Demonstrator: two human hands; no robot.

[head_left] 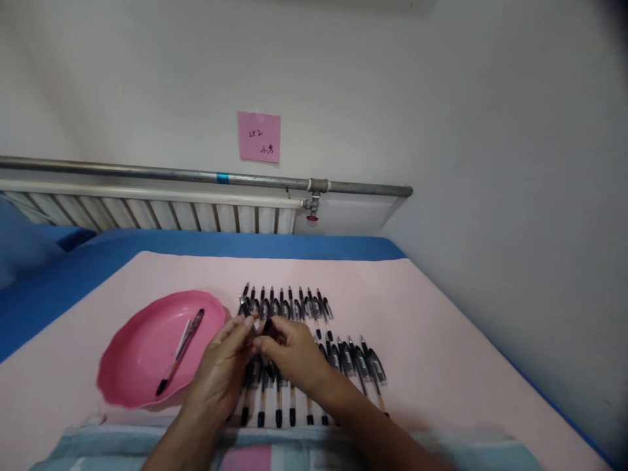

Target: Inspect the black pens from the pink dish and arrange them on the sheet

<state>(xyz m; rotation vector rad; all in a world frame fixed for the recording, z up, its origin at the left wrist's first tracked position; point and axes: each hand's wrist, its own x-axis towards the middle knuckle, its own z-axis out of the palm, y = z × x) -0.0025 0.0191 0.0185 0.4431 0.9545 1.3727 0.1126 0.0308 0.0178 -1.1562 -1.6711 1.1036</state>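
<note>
Above the rows of pens, my left hand (228,350) is closed around a black pen (244,306), its pointed end tilted up and away. Close beside it, my right hand (297,350) pinches a dark piece that looks like a pen cap (267,326); the fingers partly hide it. Beyond my hands lies a row of uncapped pens (290,294) with clear-and-black caps (275,307) next to them. A nearer row of pens (279,399) and caps (375,366) extends under my hands and to the right, partly covered by my wrists.
To the left, a pink scalloped dish (118,366) holds a pen (181,350) and a thin white piece (184,335). The pink table cover (441,366) has blue (294,245) at its edges. Behind are a radiator (206,219), a pipe with a valve (313,204), and a pink note (259,137).
</note>
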